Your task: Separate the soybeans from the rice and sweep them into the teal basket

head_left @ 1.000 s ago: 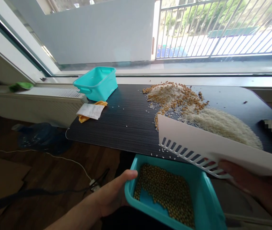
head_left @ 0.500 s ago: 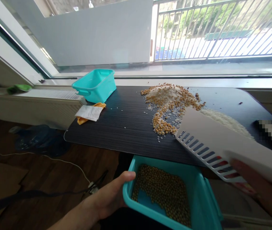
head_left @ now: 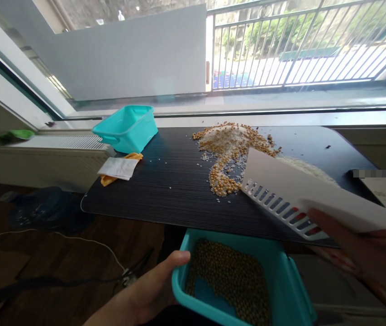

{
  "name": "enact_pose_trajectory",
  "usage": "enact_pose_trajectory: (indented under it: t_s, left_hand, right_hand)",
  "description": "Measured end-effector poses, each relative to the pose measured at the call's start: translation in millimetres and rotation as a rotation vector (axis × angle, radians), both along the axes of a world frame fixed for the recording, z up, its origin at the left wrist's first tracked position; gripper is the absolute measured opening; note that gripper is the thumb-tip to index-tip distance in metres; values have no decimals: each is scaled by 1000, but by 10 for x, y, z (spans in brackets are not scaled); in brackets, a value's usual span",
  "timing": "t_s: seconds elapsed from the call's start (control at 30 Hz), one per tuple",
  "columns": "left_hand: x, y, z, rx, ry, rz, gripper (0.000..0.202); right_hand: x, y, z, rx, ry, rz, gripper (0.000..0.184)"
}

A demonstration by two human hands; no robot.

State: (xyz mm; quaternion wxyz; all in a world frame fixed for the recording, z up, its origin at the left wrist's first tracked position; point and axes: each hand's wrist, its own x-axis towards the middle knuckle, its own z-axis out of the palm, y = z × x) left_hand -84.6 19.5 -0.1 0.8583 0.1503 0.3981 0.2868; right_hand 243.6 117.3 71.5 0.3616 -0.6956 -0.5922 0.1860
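My left hand (head_left: 148, 287) grips the left rim of a teal plastic basket (head_left: 283, 267), thumb over the edge. Many round, yellowish-brown beans (head_left: 230, 271) lie in it, with some blue bottom bare. The basket sits low, just under the table's near edge. My right hand (head_left: 355, 244) is closed on a white plastic panel (head_left: 301, 192) with a row of slots along its near edge. The panel is tilted over the table, and its far end is beside a heap of mixed beans and white rice (head_left: 228, 140). Part of a rice pile (head_left: 310, 167) shows behind it.
A second teal basket (head_left: 126, 129) stands at the table's far left, near a folded white and orange cloth (head_left: 120, 167). The dark table (head_left: 145, 199) meets the window sill. A dark-edged object (head_left: 383, 185) lies at right. A radiator (head_left: 43, 154) is on the left.
The view has shifted slightly, so the table appears lower and further left. The white panel has moved a little toward the window. Both hands keep their holds.
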Motion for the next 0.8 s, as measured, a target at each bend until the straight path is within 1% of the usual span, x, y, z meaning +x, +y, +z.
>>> enact_pose_trajectory:
  t_s: [0.07, 0.1, 0.17, 0.27, 0.37, 0.47, 0.63, 0.7, 0.8]
  left_hand:
    - [1, 13, -5, -10, 4, -5, 57]
    - [1, 18, -7, -16, 4, -8, 58]
    - [-4, 19, -17, -22, 0, -18, 59]
    - [-26, -1, -40, -19, -14, -24, 57]
    - [-47, -25, -51, -18, -37, -12, 56]
    - [-51, -28, -34, -27, -39, -5, 57]
    - [-50, 2, -12, -38, -12, -6, 56]
    - [-54, 7, -18, -40, -13, -12, 58]
    - [-57, 6, -28, -33, -17, -9, 57]
  right_hand:
    - [85, 67, 35, -44, -10, -60, 25]
    - [85, 114, 38, -57, -5, -85, 28]
    - [17, 241, 9, -24, 16, -100, 34]
    - [-141, 473, -109, 32, 94, 9, 39]
    - [-233, 632, -215, 3, 126, 95, 37]
    - [-265, 630, -219, -13, 165, 128, 36]
    - [-311, 473, -103, 8, 197, 166, 37]
    - [-304, 465, -94, 19, 190, 152, 36]
    - [-268, 524, -133, 23, 139, 122, 35]
